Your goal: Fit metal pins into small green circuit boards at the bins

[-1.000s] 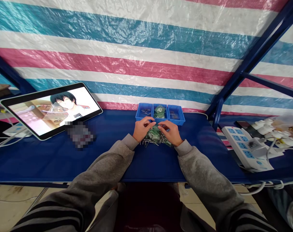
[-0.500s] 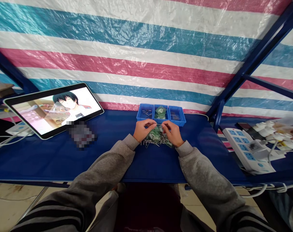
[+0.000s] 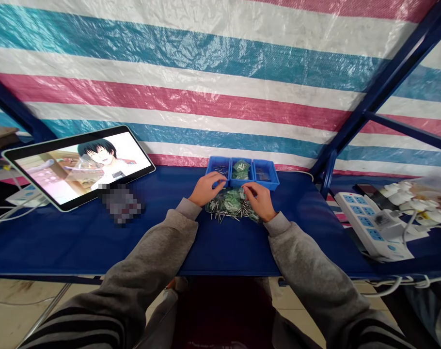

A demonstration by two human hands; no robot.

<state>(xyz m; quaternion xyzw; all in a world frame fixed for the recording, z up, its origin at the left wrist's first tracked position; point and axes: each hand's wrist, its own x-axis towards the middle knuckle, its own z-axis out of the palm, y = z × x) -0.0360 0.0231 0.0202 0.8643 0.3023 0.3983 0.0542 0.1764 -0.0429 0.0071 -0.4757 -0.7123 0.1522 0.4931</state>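
Observation:
My left hand point(image 3: 207, 189) is just in front of the left blue bin point(image 3: 218, 166), its thumb and fingers apart with nothing visible between them. My right hand point(image 3: 259, 198) is closed in a pinch over the right side of a heap, at a small pale bit too small to name. The heap holds thin metal pins point(image 3: 226, 211) and crumpled green-tinted plastic packets point(image 3: 232, 198) on the blue table. Thin metal pieces lie in the left bin, green packets in the middle bin point(image 3: 241, 183), and small dull pieces in the right bin point(image 3: 267, 185).
A lit tablet point(image 3: 82, 167) leans at the left, with a blurred-out object point(image 3: 122, 204) before it. At the right lie a white power strip point(image 3: 369, 225), cables and several white bottles point(image 3: 413, 196). A striped tarp point(image 3: 206, 92) hangs behind the blue table point(image 3: 162, 194).
My left hand has parted from the right, moving left and slightly away toward the left bin, and its fingers have spread. My right hand stays nearly in place, still pinched.

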